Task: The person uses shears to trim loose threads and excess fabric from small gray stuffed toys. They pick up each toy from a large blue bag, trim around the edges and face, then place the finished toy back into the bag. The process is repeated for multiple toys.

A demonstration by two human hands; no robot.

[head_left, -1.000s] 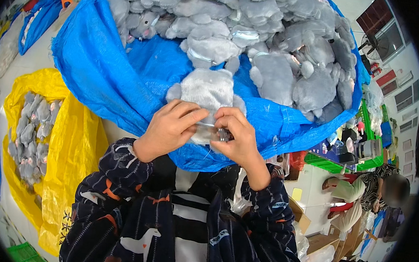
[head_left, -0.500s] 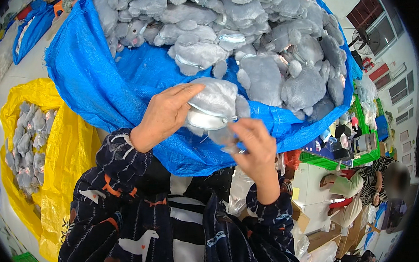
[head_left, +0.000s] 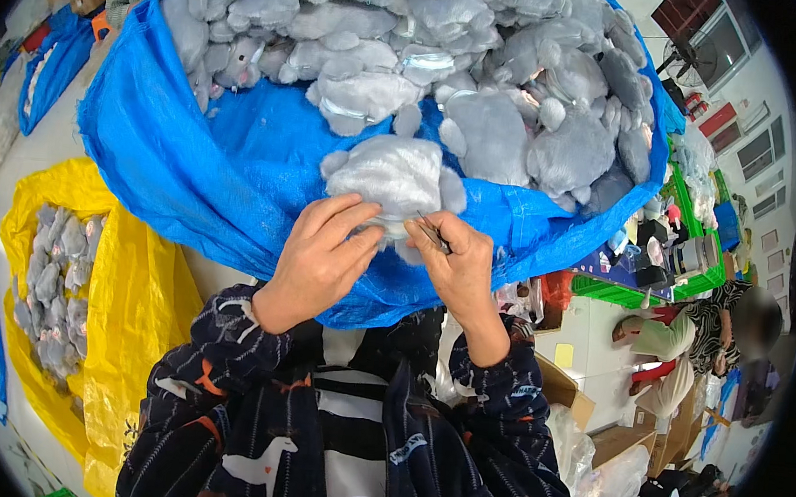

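Note:
A grey plush toy piece [head_left: 390,175], with short fur and rounded ears, lies face-up before me on the near edge of a large blue woven sack [head_left: 226,170]. Its lower edge shows a pale strip, partly covered by my fingers. My left hand [head_left: 325,254] grips that edge, its fingertips closed on the fabric. At the opposite end of the strip, my right hand [head_left: 464,268] pinches close to the fabric. A small dark metal tool [head_left: 433,231], whose kind I cannot make out, sits in its fingers.
Many similar grey plush pieces [head_left: 496,135] are heaped in the blue sack. A yellow sack [head_left: 135,321] with more of them stands at left. At right are green crates [head_left: 600,291], cardboard boxes [head_left: 621,445], clear plastic bags [head_left: 608,485] and another person [head_left: 714,334].
My right hand has moved in from the toy's right side to its lower edge. My left hand has shifted from its upper left side down to the same edge, and the toy looks flatter.

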